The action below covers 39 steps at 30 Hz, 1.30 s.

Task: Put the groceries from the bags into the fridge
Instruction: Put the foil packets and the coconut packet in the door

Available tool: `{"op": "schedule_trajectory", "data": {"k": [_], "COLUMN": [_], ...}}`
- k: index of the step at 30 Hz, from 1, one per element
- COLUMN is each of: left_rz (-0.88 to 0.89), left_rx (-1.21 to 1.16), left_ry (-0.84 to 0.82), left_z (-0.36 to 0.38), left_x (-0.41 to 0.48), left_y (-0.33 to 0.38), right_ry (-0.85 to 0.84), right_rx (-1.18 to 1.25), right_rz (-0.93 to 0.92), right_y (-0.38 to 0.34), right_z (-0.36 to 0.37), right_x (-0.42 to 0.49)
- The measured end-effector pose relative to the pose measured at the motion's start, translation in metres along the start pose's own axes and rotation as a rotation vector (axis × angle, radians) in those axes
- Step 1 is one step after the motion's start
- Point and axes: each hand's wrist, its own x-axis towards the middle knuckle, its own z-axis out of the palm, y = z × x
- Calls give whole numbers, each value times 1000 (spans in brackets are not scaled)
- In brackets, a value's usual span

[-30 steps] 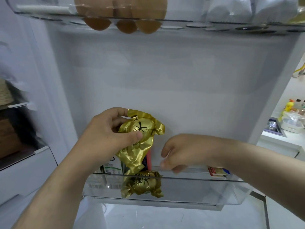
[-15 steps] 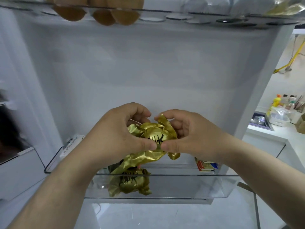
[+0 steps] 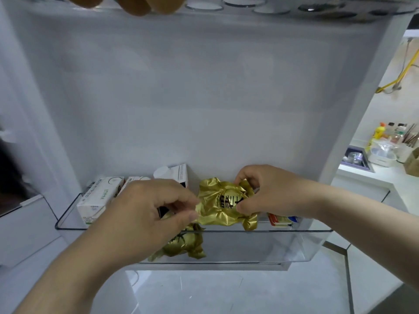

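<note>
Packet (image 3: 226,205): held just above the bin (image 3: 294,232), over a second packet (image 3: 181,243).
Left hand (image 3: 145,214): pinches its left edge.
Right hand (image 3: 269,191): fingers (image 3: 243,176) and thumb grip its right side.
Method: I lower it level beside the cartons (image 3: 97,196), then release.

One head-worn view is given; the fridge door bin (image 3: 272,245) is seen from close above, facing forward and down.

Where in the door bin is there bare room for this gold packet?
Free: right half of the door bin, between the lower gold packet and the right end wall, by the small red-yellow pack. Crowded: left end, milk cartons packed together. Left hand and right hand pinch the held gold packet above the gap.
</note>
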Motion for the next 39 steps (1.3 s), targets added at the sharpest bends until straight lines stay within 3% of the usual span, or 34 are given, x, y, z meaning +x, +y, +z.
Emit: {"op": "schedule_trajectory", "data": {"k": [8,27,39], "left_rz": [16,-14,-30], "left_rx": [170,207,65], "left_ry": [-159,-147,-85], "left_z": [7,14,10], "left_x": [-8,-12,-10], "left_y": [1,0,-2], "right_ry": [29,-26,73], "right_rx": [-199,-508,-341], "right_rz": [10,-123,-89], "right_y": [7,9,2], "right_z": [10,22,-3], "right_x": [14,14,-20]}}
